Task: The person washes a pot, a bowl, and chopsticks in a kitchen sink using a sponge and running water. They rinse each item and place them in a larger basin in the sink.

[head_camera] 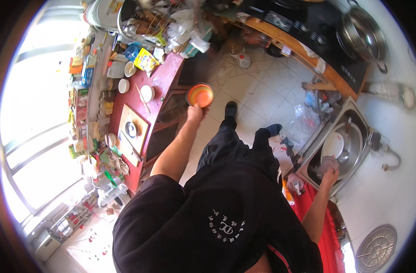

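My left hand (195, 113) grips the rim of an orange bowl (201, 95) with coloured bands, held out over the floor beside the red counter. At the right, my right hand (330, 176) holds a greyish-pink cloth or mesh scrubber (327, 166) at the near edge of the steel sink (365, 136). Inside the sink, a white plate or bowl (333, 146) rests in a round metal basin (356, 150). White bowls (147, 93) stand on the red counter (165, 75), one with chopsticks across it. A small dark-rimmed dish (131, 129) and a knife (132, 146) lie on a wooden cutting board (141, 119).
A black cooktop (327, 44) with a steel pot (363, 32) spans the upper right. Plastic bags (302, 123) lie beside the sink, and a white jug (243, 60) stands on the tiled floor. Jars and packets crowd the window shelf (92, 92).
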`<state>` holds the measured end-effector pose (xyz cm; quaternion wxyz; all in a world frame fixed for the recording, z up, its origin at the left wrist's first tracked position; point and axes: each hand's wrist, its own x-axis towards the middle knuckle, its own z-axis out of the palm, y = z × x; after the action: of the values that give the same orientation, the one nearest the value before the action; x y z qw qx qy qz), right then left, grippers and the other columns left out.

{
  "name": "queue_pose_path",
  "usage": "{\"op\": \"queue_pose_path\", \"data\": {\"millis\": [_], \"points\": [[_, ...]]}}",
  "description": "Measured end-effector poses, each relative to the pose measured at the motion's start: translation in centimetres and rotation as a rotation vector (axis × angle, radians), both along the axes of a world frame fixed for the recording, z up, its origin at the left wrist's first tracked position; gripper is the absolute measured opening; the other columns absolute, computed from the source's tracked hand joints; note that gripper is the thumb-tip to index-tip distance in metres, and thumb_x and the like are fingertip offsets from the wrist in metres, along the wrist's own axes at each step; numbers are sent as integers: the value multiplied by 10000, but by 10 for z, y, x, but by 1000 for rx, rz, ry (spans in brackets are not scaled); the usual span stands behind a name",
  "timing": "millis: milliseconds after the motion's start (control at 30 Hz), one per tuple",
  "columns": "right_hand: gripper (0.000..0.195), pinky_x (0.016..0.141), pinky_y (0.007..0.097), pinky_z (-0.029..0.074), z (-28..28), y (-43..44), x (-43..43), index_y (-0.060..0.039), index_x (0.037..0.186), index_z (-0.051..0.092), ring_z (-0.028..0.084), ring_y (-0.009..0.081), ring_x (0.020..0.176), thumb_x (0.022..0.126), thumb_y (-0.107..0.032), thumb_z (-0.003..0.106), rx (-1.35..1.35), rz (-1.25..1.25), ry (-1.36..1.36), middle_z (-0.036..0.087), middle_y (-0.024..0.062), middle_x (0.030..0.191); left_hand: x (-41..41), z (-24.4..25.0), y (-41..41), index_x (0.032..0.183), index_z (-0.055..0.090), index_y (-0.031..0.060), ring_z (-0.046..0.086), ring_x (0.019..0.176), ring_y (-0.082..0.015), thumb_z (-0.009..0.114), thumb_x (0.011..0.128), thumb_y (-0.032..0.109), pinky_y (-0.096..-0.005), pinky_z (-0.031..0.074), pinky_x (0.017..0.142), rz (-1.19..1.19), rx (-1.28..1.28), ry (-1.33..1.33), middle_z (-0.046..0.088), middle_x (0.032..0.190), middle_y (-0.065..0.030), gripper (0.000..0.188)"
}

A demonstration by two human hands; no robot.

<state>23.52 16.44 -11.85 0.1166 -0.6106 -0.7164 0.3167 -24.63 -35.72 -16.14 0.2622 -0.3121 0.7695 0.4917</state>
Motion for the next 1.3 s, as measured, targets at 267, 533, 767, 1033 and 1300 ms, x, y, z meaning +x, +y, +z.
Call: {"op": "queue_pose_path", "data": {"millis": [267,533,767,1033,1300], "points": [[460,923,425,466,71,-54,-119,94,1213,553,613,377,1037,862,-200,511,42,97,-98,626,273,1133,-141,-14,-144,1147,552,65,623,596,-145,389,1000,220,-236,469,436,681,300,53,676,827,-89,269],[429,948,420,446,128,-103,-155,61,1222,575,590,384,1069,873,-173,490,118,249,-181,633,254,1121,-202,-40,-172,1240,487,51,649,692,-205,374,1051,306,-272,531,527,732,433,-20,677,964,-160,337],[308,999,397,447,103,-113,-90,-18,1108,675,606,328,1110,867,-156,542,110,164,-308,659,182,1168,-199,-81,-194,1425,359,66,645,765,-264,313,980,653,-271,556,617,581,608,-59,628,1201,-261,738],[291,856,437,481,105,-151,-4,8,1071,613,626,375,975,865,-170,510,118,-273,-61,646,238,1003,-36,-66,-82,902,576,69,616,623,-143,489,996,312,-256,511,533,-496,175,-422,672,804,-75,275],[341,856,429,479,60,-137,115,21,1100,598,628,368,973,897,-244,526,-11,-490,133,649,242,1019,63,-25,150,1097,591,20,636,674,-147,491,984,272,-257,490,549,-991,129,-277,698,874,-105,294]]}}
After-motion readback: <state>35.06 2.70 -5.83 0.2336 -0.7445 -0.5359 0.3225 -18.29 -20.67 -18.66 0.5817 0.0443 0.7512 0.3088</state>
